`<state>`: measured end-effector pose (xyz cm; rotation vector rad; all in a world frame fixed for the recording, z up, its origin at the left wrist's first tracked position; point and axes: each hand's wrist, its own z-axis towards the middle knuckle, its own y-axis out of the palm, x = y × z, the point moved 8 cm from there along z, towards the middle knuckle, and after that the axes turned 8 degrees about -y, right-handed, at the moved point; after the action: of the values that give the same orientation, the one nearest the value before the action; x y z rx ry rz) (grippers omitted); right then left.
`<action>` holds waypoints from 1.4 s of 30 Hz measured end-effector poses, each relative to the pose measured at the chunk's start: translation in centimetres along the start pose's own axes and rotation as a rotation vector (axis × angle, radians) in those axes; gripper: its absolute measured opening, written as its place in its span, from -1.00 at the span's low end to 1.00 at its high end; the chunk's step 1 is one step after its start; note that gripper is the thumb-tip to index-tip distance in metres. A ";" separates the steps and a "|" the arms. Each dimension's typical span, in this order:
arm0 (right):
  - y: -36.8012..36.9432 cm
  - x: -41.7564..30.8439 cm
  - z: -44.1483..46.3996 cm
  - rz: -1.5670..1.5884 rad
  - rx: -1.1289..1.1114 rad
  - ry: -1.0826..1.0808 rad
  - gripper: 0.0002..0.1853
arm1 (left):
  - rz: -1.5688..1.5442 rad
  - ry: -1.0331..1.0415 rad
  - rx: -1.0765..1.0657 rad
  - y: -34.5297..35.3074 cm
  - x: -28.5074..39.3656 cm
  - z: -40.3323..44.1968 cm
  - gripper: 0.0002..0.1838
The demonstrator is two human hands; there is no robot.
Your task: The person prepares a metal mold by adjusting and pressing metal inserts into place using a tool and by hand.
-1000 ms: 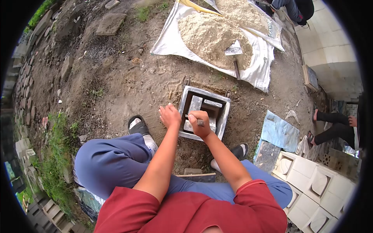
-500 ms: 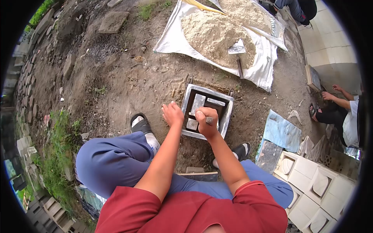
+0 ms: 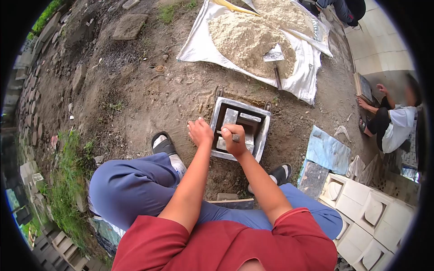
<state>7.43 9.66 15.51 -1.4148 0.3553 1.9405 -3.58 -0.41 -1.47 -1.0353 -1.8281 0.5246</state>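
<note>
Between my feet sits a square metal mould [image 3: 263, 135] with an open top and raised metal blocks [image 3: 230, 116] inside. My right hand [image 3: 233, 143] is closed in a fist around an upright tool handle [image 3: 236, 137] over the mould's inside. Only the handle's blunt top end shows; its lower part is hidden beneath the fist. My left hand [image 3: 200, 132] lies at the mould's left edge with its fingers stretched out, holding nothing. Whether its palm presses on the rim cannot be seen.
Beyond the mould, a white sheet [image 3: 197, 45] carries pale sandy powder [image 3: 244, 38] and a trowel [image 3: 274, 55]. Cast blocks [image 3: 357, 203] stand at lower right beside a blue sheet [image 3: 329, 151]. Another person [image 3: 398, 124] crouches at right, touching a framed board [image 3: 364, 88].
My right hand has shifted slightly left with the handle, uncovering more of the inner blocks. My left hand stays put. The person at right has reached toward the board.
</note>
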 end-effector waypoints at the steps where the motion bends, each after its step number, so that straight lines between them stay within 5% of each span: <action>1: 0.2 0.1 0.2 0.016 -0.007 0.028 -0.69 | -0.007 0.003 0.009 -0.1 0.1 0.1 -0.41; 8: 0.5 -4.0 1.5 0.021 -0.049 0.053 -0.66 | 0.000 0.008 -0.020 0.3 -0.4 0.2 -0.39; 12: 0.8 -1.9 -0.3 0.025 -0.021 -0.145 -0.70 | -0.026 0.008 -0.049 0.8 -0.3 0.4 -0.38; 16: 0.4 -1.4 0.6 0.002 0.005 0.044 -0.67 | -0.010 0.016 -0.062 1.1 -0.7 0.4 -0.36; 42: -1.1 -2.9 1.2 0.034 0.190 0.034 -0.63 | 0.002 0.016 -0.107 1.9 -1.3 1.8 -0.35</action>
<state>7.79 10.11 18.83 -1.3267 0.5682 1.8575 -4.07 -0.28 -4.36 -1.1099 -1.8578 0.4215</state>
